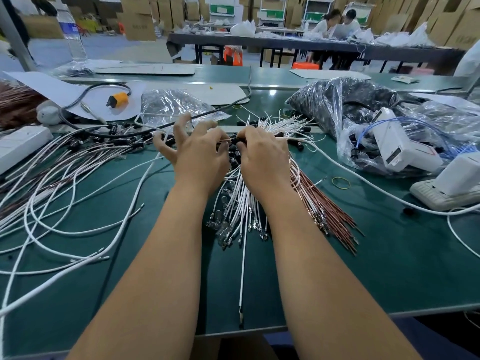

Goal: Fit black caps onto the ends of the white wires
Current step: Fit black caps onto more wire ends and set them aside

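Note:
My left hand [200, 154] pinches a thin wire end [225, 140] between thumb and forefinger, its other fingers spread upward. My right hand [262, 154] grips a small black cap [235, 142] right against that wire end, above the middle of the green table [389, 255]. Under both hands lies a bundle of white wires [242, 203] with metal terminals, and several black caps [235, 158] sit between the hands. More capped white wires [285, 124] fan out behind my right hand.
Brown wires [327, 203] lie right of the bundle. Long white wires [52, 193] sprawl on the left. Clear bags of black parts [337, 102] and white boxes [394, 144] stand at right. A yellow rubber band [341, 183] lies nearby. Two people sit at a far table.

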